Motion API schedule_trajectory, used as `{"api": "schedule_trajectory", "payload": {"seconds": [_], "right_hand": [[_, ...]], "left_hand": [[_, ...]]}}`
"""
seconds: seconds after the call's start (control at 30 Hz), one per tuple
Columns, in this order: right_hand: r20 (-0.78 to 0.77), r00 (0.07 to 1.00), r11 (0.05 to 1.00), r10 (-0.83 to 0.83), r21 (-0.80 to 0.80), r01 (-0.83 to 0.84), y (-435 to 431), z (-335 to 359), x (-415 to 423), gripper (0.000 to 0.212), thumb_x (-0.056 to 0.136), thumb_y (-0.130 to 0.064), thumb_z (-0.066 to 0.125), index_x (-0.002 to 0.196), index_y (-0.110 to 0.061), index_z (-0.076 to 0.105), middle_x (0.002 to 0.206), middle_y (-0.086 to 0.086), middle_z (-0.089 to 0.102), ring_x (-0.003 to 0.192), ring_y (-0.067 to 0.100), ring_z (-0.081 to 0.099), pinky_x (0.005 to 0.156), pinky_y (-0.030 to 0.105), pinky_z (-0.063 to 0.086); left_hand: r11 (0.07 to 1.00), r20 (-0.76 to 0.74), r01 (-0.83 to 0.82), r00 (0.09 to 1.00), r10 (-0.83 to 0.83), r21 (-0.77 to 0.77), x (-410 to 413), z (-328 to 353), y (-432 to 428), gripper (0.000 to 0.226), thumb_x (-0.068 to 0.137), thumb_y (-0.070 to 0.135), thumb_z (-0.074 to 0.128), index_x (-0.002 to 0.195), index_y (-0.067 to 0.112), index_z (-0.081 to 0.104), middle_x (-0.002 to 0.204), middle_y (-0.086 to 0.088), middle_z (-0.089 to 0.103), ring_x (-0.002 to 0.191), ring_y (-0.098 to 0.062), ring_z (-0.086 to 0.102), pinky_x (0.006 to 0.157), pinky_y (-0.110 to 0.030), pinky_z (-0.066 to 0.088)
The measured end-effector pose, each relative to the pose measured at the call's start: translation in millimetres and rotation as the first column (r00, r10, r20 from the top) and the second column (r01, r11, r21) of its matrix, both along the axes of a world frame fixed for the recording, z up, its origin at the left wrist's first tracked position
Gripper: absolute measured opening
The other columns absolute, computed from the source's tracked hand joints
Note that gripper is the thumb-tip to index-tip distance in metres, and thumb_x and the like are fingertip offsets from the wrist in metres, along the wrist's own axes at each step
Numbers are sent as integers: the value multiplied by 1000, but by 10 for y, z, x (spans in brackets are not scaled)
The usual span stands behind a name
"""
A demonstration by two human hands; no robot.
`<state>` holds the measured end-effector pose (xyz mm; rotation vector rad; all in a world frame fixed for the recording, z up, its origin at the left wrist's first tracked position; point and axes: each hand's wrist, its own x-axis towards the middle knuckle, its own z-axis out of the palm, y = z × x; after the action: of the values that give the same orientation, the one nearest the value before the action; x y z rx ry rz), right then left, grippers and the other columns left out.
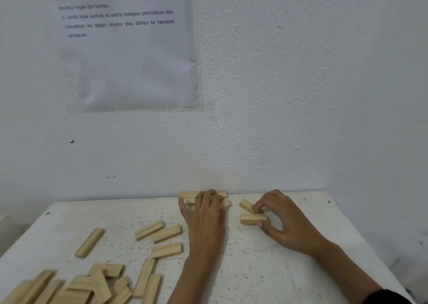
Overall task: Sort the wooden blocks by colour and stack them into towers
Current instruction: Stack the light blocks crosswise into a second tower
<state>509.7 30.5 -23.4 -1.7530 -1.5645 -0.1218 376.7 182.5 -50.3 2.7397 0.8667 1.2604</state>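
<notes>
Curling inward, the right hand's (284, 220) fingers (257, 208) and thumb close narrowly on the right end of a near block (251, 218), which lies flat with its long axis running left to right, parallel to the wall (301, 95). Those fingertips also touch the end of an angled block (245, 205) just behind it, so I cannot say for sure which of the two is held. The left hand (206, 213) lies palm down with fairly straight fingers over a low stack (187, 196) of blocks pushed against the wall, thumb spread along its left side. From where I watch, the stack sits just left of the right hand's blocks, with a narrow strip of bare tabletop (254, 269) between them. The right hand is the nearer one for carrying a block over, and I judge the left hand covering the stack's top is what stands in the way. Farther left are three loose blocks (166, 233), a lone block (89, 242), and a jumbled heap (92, 285) at the front corner. All the wood looks the same pale colour to me. A printed sheet (129, 49) hangs on the wall.
</notes>
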Motion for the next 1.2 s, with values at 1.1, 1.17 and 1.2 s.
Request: {"api": "schedule_trajectory", "payload": {"seconds": [1.1,1.17,1.2], "right_hand": [[-218,959,981,-183,22,192,-808,313,-461,27,72,-55,61,91,-38,69,94,-17,65,88,4,55,78,19,41],[-246,954,983,-172,26,184,-1008,411,-594,38,71,-66,60,100,-42,65,94,-19,66,89,5,56,79,13,40],[-251,954,984,-164,25,176,-1094,467,-666,36,73,-67,60,100,-43,64,93,-19,66,89,5,57,80,10,39]], "left_hand": [[811,247,311,946,-211,-496,-960,185,-652,20,79,29,77,98,26,75,107,17,59,103,-1,52,83,-26,50],[768,255,326,942,-218,-551,-1198,203,-860,19,79,32,76,97,28,74,109,22,54,104,1,51,84,-26,51],[741,258,337,939,-225,-580,-1309,211,-953,18,78,31,76,96,28,74,110,23,52,104,1,51,84,-27,51]]}}
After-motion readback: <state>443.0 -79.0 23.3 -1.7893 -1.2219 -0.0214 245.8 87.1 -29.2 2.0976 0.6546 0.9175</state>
